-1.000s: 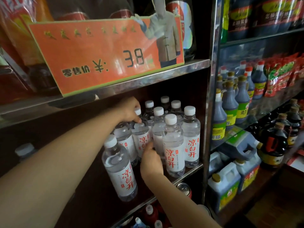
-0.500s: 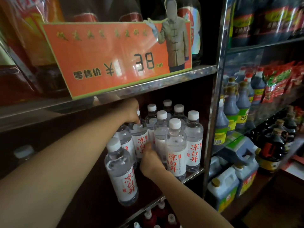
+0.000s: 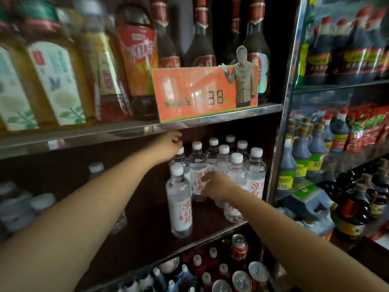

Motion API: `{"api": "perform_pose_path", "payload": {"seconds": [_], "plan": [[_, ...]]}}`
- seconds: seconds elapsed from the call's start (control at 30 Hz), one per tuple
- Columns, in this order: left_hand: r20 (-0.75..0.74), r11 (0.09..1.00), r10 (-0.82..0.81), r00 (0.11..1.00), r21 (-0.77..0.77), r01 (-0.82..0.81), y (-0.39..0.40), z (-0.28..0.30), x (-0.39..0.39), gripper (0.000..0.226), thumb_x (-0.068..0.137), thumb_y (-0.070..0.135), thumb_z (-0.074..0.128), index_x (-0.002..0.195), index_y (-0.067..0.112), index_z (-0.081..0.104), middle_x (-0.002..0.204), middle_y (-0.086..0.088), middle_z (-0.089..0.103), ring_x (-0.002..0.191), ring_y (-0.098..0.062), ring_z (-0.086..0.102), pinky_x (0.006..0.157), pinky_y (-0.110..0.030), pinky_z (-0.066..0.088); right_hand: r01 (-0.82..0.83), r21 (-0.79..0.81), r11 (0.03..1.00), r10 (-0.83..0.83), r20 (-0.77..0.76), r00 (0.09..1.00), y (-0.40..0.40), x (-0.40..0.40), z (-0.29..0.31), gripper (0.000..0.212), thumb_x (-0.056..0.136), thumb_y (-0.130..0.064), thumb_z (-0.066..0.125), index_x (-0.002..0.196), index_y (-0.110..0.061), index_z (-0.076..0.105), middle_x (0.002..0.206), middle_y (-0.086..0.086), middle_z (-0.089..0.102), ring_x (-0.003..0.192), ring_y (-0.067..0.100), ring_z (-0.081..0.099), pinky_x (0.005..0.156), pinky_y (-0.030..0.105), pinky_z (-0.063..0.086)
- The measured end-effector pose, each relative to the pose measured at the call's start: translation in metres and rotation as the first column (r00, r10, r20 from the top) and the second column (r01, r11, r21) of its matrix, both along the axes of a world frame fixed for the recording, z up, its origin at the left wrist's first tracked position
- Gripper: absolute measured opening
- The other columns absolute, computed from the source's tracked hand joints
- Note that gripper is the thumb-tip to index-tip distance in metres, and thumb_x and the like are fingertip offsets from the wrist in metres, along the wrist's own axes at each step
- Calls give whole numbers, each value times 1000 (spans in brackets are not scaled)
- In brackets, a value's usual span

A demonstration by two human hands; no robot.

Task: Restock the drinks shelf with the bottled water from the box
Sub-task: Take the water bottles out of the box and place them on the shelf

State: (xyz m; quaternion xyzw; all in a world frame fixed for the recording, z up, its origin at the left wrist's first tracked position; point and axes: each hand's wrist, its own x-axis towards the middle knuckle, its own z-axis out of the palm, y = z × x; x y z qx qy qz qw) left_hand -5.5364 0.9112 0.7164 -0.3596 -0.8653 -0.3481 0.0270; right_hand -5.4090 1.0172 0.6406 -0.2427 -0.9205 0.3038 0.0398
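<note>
I see an orange price sign (image 3: 205, 92) reading 38 on the upper shelf, dark glass bottles (image 3: 200, 39) behind it, blurred tea bottles (image 3: 54, 81) to its left. Cans (image 3: 239, 248) below. Soy sauce bottles (image 3: 299, 150) in the right-hand rack.

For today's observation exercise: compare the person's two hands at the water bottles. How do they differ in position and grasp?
1. The left hand is high, just under the upper shelf edge; the right hand is lower, at label height.
2. The left hand grips the cap of a back bottle; the right hand's fingers curl round a middle bottle.
Both reach into the same cluster of white-capped bottles.
</note>
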Motion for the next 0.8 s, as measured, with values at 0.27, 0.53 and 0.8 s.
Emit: {"api": "perform_pose_path", "payload": {"seconds": [0.27, 0.53, 0.8], "plan": [[-38, 989, 146, 988, 34, -145, -133, 1, 67, 30, 88, 18, 62, 118, 13, 65, 106, -3, 71, 102, -17, 64, 88, -21, 43, 42, 130, 991, -29, -98, 995, -52, 60, 45, 39, 81, -16, 68, 119, -16, 63, 119, 10, 65, 105, 23, 61, 88, 30, 49], [-60, 899, 270, 961, -341, -274, -302, -6, 162, 31, 83, 33, 67, 111, 19, 68, 107, -1, 70, 101, -18, 64, 88, -29, 51, -159, 246, 956, 184, -81, 980, -203, 107, 69, 30, 74, -26, 79, 97, -12, 67, 102, 10, 68, 100, 27, 64, 83, 33, 54], [-17, 708, 565, 825, -504, -495, -523, -51, 273, 27, 85, 40, 61, 101, 19, 69, 96, -4, 68, 93, -21, 64, 76, -33, 52, -624, 231, 747, 620, 96, 778, -425, 129, 35, 29, 82, -28, 72, 103, -9, 67, 101, 10, 67, 92, 26, 65, 80, 38, 56]]}}
